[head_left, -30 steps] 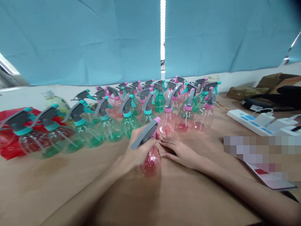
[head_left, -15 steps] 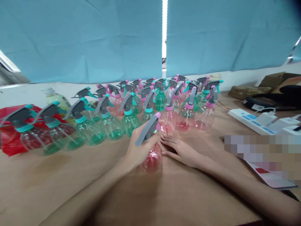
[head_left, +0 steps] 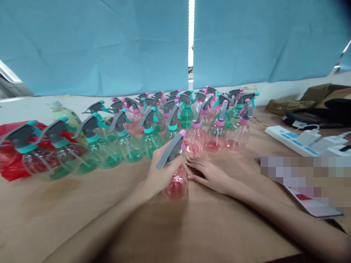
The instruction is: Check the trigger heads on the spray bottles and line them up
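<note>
My left hand is wrapped round the neck of a pink spray bottle, just under its grey trigger head. The bottle is upright on the brown tabletop, and my fingers on its far side are hidden. Flat on the table to the right of it lies my right hand, fingers stretched toward the bottle and holding nothing. Behind the hands stand a pink spray bottle and a green spray bottle, among several more in rows.
A white power strip with plugs lies at the right, near black headphones and cardboard. Red plastic and a pale bottle sit at the left. A blue curtain hangs behind.
</note>
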{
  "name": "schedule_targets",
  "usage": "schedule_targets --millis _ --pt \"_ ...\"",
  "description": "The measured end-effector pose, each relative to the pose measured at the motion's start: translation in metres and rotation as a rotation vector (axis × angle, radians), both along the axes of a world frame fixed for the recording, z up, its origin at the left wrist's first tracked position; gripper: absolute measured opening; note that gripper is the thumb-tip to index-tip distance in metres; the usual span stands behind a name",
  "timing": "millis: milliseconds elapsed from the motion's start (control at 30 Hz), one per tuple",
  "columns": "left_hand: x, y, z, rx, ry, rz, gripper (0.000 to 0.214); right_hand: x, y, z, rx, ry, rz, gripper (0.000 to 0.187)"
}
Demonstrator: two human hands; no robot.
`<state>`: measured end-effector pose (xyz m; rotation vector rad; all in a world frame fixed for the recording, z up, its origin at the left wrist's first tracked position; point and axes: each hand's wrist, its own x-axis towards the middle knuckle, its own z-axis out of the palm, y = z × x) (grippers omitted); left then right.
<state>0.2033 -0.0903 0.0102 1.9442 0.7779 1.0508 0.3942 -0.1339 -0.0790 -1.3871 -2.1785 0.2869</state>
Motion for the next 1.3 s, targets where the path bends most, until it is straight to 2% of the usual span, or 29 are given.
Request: schedule_targets --millis 300,567,833,1300 --pt "-0.0004 0.0004 -0.0003 -0.009 -0.015 0.003 0.026 0.0023 0.0006 -0.0035 0.009 0.015 0.006 0.059" --pt "-0.0010 0.0002 -0.0003 -0.015 -0.009 0.017 0.026 0.0015 -0.0001 -0.0015 -0.005 0.005 -0.002 0.059" --pt "-0.0009 -0.0008 0.0003 -0.004 0.008 0.037 0.012 0.0020 0.0003 -0.0025 0.001 0.009 0.008 0.057" --pt "-0.0030 -0.0019 0.0079 0.062 0.027 -0.013 0.008 0.0020 0.0002 -0.0026 0.001 -0.015 0.000 0.059"
